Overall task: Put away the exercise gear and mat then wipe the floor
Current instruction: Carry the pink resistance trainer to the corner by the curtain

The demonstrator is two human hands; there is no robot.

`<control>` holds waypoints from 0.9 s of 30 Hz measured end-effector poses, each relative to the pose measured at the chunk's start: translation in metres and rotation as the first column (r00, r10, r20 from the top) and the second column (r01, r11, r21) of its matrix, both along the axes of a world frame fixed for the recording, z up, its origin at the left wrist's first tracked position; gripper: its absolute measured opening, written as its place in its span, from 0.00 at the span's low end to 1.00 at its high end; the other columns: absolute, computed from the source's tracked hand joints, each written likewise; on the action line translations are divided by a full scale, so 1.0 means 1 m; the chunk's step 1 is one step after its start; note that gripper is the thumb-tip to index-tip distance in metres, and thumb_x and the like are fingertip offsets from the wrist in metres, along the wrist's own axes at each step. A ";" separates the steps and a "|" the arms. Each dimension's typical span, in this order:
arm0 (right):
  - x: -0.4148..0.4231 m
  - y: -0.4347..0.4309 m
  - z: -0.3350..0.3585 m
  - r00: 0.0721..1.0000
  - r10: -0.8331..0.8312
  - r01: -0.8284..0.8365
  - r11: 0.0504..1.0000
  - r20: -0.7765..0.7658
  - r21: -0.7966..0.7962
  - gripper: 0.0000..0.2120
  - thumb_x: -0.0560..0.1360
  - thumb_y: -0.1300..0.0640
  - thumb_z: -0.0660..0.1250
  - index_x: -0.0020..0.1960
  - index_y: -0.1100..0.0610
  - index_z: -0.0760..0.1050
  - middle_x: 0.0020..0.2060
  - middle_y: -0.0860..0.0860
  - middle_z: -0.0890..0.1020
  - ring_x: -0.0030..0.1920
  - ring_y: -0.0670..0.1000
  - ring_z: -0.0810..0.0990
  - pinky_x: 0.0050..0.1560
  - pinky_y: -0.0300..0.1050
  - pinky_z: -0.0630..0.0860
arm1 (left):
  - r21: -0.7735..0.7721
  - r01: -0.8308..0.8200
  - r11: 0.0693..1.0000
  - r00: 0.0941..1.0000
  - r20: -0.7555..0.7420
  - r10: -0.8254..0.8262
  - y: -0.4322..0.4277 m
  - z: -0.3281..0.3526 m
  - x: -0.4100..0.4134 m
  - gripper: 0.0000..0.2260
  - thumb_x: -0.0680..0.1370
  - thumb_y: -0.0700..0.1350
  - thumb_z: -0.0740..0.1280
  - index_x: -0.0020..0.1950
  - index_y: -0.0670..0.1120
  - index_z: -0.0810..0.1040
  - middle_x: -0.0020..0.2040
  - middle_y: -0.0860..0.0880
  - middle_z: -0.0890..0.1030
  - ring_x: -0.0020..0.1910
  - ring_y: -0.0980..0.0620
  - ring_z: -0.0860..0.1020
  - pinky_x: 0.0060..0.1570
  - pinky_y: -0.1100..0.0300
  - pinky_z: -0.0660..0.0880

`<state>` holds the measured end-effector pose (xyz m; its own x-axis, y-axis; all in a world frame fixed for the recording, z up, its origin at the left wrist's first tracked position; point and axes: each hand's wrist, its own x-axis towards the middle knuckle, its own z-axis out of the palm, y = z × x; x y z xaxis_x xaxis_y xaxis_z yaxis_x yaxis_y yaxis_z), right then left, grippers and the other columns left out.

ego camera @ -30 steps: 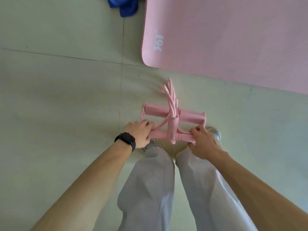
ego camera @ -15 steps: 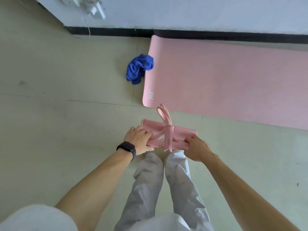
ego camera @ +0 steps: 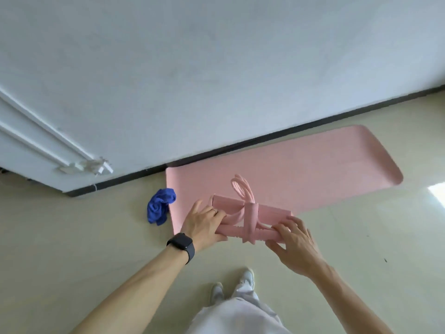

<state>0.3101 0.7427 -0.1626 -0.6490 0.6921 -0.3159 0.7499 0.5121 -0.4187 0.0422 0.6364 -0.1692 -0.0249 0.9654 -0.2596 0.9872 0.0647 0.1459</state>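
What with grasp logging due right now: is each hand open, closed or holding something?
Left hand: holding the left end of the pink resistance puller.
Right hand: holding its right end, fingers spread.

Pink puller [ego camera: 250, 220] between left hand [ego camera: 202, 225], right hand [ego camera: 296, 247]

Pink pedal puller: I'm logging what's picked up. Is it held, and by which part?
Yes: the left hand and right hand hold the pink pedal puller by opposite ends of its near bar.

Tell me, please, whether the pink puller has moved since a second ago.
Yes: the puller rose from the shoes and now overlaps the mat near its corner.
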 end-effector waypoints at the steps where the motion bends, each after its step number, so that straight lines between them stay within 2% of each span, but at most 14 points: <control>1: 0.008 0.003 0.013 0.998 -0.050 0.050 0.999 -0.024 -0.014 0.15 0.77 0.41 0.66 0.58 0.48 0.76 0.55 0.43 0.75 0.66 0.52 0.68 0.60 0.46 0.70 | 0.059 0.042 0.997 0.999 -0.003 -0.042 0.015 0.011 0.002 0.23 0.71 0.65 0.69 0.59 0.52 0.75 0.53 0.55 0.82 0.64 0.51 0.75 0.67 0.48 0.55; 3: 0.026 0.009 0.035 0.987 -0.148 0.150 0.989 -0.068 0.015 0.14 0.77 0.42 0.67 0.56 0.49 0.75 0.52 0.43 0.76 0.63 0.53 0.71 0.59 0.46 0.71 | 0.157 0.115 0.981 0.993 -0.036 -0.110 0.049 0.035 0.008 0.23 0.68 0.65 0.72 0.58 0.55 0.77 0.51 0.57 0.83 0.60 0.53 0.77 0.64 0.47 0.61; 5: 0.044 0.016 0.058 0.964 -0.250 0.258 0.962 -0.092 0.094 0.15 0.76 0.41 0.67 0.59 0.48 0.76 0.55 0.43 0.76 0.66 0.54 0.67 0.64 0.49 0.70 | 0.245 0.183 0.952 0.983 -0.059 -0.174 0.082 0.065 0.023 0.24 0.64 0.64 0.76 0.56 0.55 0.79 0.48 0.58 0.83 0.58 0.53 0.78 0.61 0.45 0.69; 7: 0.062 0.026 0.083 0.932 -0.349 0.360 0.921 -0.094 0.150 0.16 0.77 0.40 0.66 0.61 0.45 0.74 0.58 0.42 0.75 0.66 0.54 0.68 0.63 0.49 0.70 | 0.344 0.259 0.902 0.966 -0.067 -0.251 0.113 0.093 0.043 0.25 0.62 0.63 0.78 0.54 0.54 0.79 0.48 0.57 0.83 0.57 0.52 0.79 0.60 0.45 0.72; 10: 0.094 0.041 0.119 0.875 -0.466 0.484 0.857 -0.133 0.180 0.15 0.77 0.41 0.66 0.61 0.44 0.72 0.57 0.41 0.73 0.56 0.51 0.76 0.50 0.45 0.71 | 0.460 0.345 0.818 0.936 -0.097 -0.340 0.159 0.126 0.078 0.25 0.64 0.62 0.78 0.55 0.53 0.79 0.50 0.56 0.83 0.56 0.52 0.79 0.63 0.48 0.69; 12: 0.123 0.051 0.137 0.827 -0.528 0.560 0.805 -0.196 0.194 0.14 0.76 0.40 0.67 0.58 0.43 0.72 0.54 0.39 0.72 0.51 0.47 0.77 0.45 0.43 0.70 | 0.521 0.392 0.758 0.912 -0.116 -0.393 0.191 0.143 0.105 0.26 0.64 0.62 0.78 0.56 0.53 0.79 0.51 0.56 0.83 0.56 0.52 0.80 0.64 0.50 0.66; 16: 0.186 0.076 0.166 0.742 -0.626 0.670 0.705 -0.239 0.233 0.13 0.75 0.39 0.67 0.54 0.42 0.69 0.52 0.38 0.71 0.43 0.43 0.73 0.44 0.41 0.66 | 0.616 0.492 0.615 0.843 -0.162 -0.513 0.256 0.175 0.174 0.23 0.65 0.63 0.76 0.55 0.52 0.80 0.49 0.55 0.84 0.54 0.51 0.80 0.64 0.52 0.65; 19: 0.237 0.105 0.181 0.736 -0.661 0.671 0.683 -0.146 0.291 0.14 0.74 0.38 0.63 0.50 0.45 0.64 0.48 0.40 0.74 0.42 0.43 0.71 0.43 0.41 0.65 | 0.632 0.552 0.543 0.774 -0.147 -0.616 0.301 0.196 0.237 0.23 0.65 0.61 0.75 0.55 0.53 0.80 0.50 0.55 0.83 0.54 0.51 0.80 0.62 0.53 0.71; 21: 0.274 0.128 0.181 0.719 -0.688 0.686 0.677 -0.101 0.266 0.16 0.74 0.36 0.63 0.50 0.46 0.64 0.47 0.40 0.75 0.44 0.44 0.72 0.41 0.43 0.66 | 0.583 0.608 0.540 0.726 -0.131 -0.675 0.333 0.206 0.283 0.23 0.66 0.61 0.75 0.57 0.53 0.80 0.51 0.55 0.83 0.57 0.51 0.79 0.62 0.51 0.74; 24: 0.339 0.165 0.175 0.695 -0.713 0.709 0.659 -0.090 0.249 0.19 0.72 0.29 0.59 0.53 0.42 0.69 0.46 0.39 0.76 0.47 0.43 0.75 0.43 0.43 0.71 | 0.448 0.649 0.615 0.718 -0.091 -0.690 0.383 0.216 0.354 0.25 0.68 0.62 0.73 0.62 0.53 0.78 0.56 0.54 0.82 0.66 0.52 0.74 0.67 0.53 0.69; 25: 0.361 0.177 0.174 0.696 -0.713 0.708 0.662 -0.083 0.246 0.20 0.72 0.28 0.58 0.54 0.41 0.69 0.46 0.39 0.76 0.48 0.43 0.75 0.44 0.43 0.72 | 0.395 0.651 0.649 0.725 -0.068 -0.686 0.398 0.218 0.376 0.26 0.68 0.63 0.72 0.64 0.55 0.77 0.57 0.55 0.82 0.66 0.53 0.73 0.67 0.55 0.68; 27: 0.402 0.201 0.174 0.696 -0.716 0.708 0.672 -0.052 0.215 0.20 0.72 0.28 0.59 0.55 0.40 0.69 0.47 0.38 0.75 0.47 0.42 0.74 0.44 0.42 0.70 | 0.308 0.638 0.706 0.746 -0.018 -0.666 0.423 0.218 0.419 0.26 0.68 0.65 0.70 0.63 0.57 0.76 0.55 0.56 0.80 0.60 0.52 0.75 0.61 0.58 0.70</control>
<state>0.7123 0.9435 0.0112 0.0763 0.9892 -0.1254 0.9343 -0.1149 -0.3373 0.4610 1.0592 0.0487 0.6472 0.7606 0.0509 0.7493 -0.6470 0.1412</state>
